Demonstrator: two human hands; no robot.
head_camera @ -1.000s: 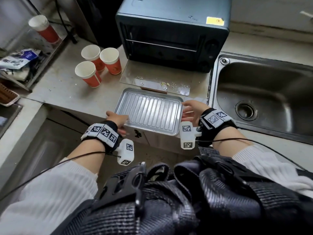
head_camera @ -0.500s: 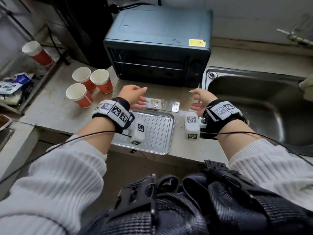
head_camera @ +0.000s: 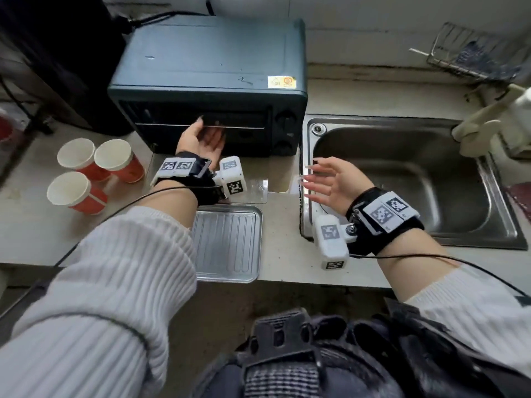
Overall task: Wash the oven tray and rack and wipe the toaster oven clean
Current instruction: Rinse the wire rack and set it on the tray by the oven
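The oven rack (head_camera: 201, 126) looked light, stiff, thin-wired; my left hand (head_camera: 201, 140) reached open toward its front bar, gripping nothing, right hand (head_camera: 330, 182) spread empty.

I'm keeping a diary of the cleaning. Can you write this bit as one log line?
left hand: reaching into toaster oven toward rack | right hand: open, empty | oven tray: on counter
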